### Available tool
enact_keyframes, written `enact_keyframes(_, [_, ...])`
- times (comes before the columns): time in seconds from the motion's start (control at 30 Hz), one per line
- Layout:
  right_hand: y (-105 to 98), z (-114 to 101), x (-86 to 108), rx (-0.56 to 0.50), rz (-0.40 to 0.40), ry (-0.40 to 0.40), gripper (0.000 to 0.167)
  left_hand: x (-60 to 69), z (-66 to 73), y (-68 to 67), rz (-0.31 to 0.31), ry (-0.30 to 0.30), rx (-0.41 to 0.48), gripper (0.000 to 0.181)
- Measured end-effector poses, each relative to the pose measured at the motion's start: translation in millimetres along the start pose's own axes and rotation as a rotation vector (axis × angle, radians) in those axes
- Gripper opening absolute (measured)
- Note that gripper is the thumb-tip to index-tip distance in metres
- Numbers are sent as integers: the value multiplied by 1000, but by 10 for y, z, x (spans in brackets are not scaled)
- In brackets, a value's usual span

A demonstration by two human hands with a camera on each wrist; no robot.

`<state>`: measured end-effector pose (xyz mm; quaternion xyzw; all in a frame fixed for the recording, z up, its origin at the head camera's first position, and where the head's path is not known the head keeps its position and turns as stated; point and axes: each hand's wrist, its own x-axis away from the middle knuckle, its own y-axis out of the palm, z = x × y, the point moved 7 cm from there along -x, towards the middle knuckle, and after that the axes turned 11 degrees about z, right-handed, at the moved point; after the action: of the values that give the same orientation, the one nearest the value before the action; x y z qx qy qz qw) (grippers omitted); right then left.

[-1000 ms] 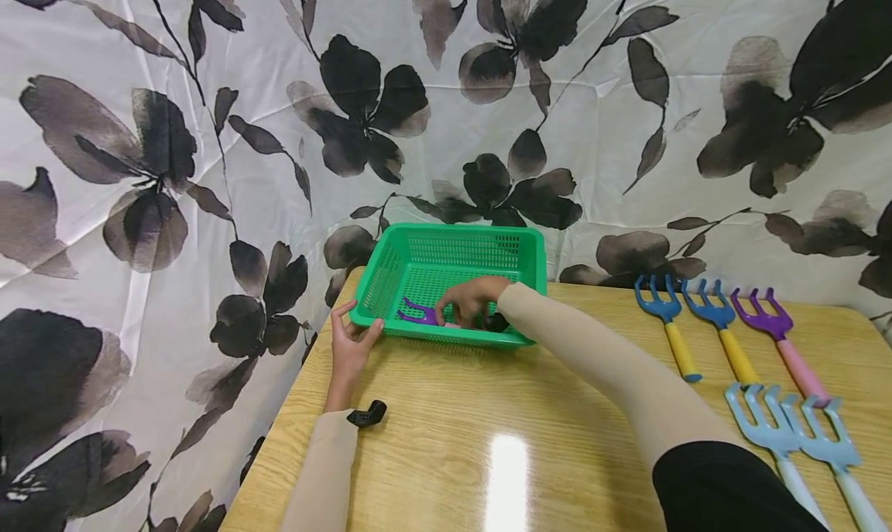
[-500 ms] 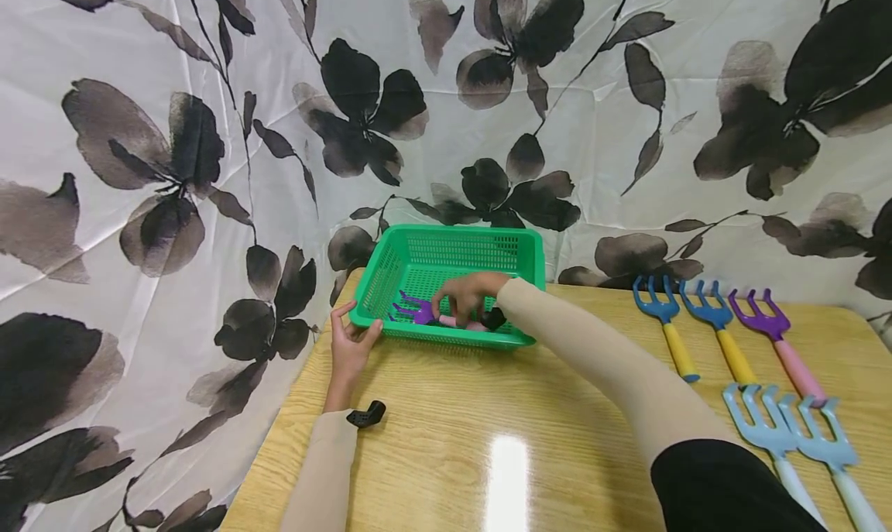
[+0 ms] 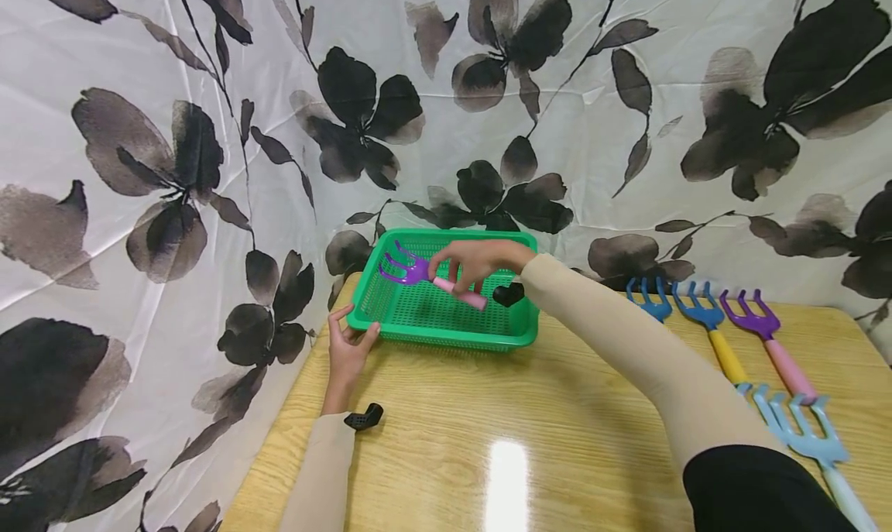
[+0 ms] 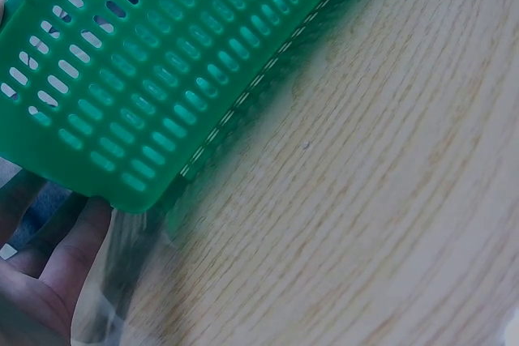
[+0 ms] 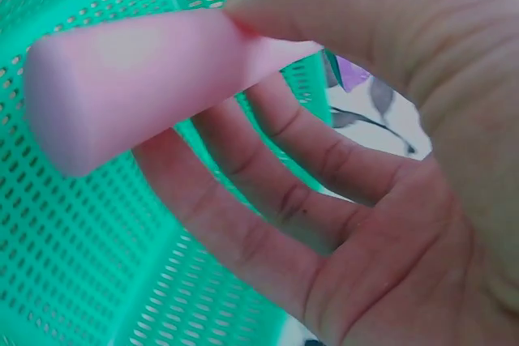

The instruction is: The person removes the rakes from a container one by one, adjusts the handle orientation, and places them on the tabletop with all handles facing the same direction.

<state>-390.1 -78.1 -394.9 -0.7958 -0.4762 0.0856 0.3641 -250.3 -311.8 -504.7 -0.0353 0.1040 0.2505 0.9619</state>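
My right hand [image 3: 481,262] pinches the pink handle [image 5: 138,79] of a purple hand rake [image 3: 411,272] between thumb and fingers. The rake is over the green basket [image 3: 446,337], tines pointing to the left. In the right wrist view, the handle's blunt end lies close to the camera, with the basket's perforated wall behind it. My left hand [image 3: 351,355] grips the basket's near left corner. The left wrist view shows some of its fingers [image 4: 77,241] against that corner, partly hidden by the basket.
At the right of the wooden table [image 3: 432,439] lie two blue rakes with yellow handles [image 3: 699,313], another purple and pink rake [image 3: 766,327] and light blue rakes [image 3: 815,443]. My right arm partly covers some. A floral cloth [image 3: 418,114] hangs behind the table.
My right hand has lifted the purple hand rake up from the basket's bottom, and its pink handle now shows. My left hand has stayed at the basket's corner.
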Motion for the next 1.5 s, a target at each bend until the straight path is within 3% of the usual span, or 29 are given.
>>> enact_keyframes(0.4, [-284,-32,638,-21,119,-101,47,43,31,2,-4,-3,-13,74])
enact_keyframes(0.77, [-489,145,1407,-19,272,-78,47,34,48,-30,-2,-3,-9,74])
enact_keyframes(1.0, [-553,465,1958,-15,405,-42,41,-92,-303,-58,30,-2,1,71])
enact_keyframes(1.27, [-405,858,2643,55,539,36,45,-98,-326,-85,54,13,-30,69])
enact_keyframes(1.5, [-65,1281,3160,-72,601,121,55,-96,-257,-40,21,-12,-12,74])
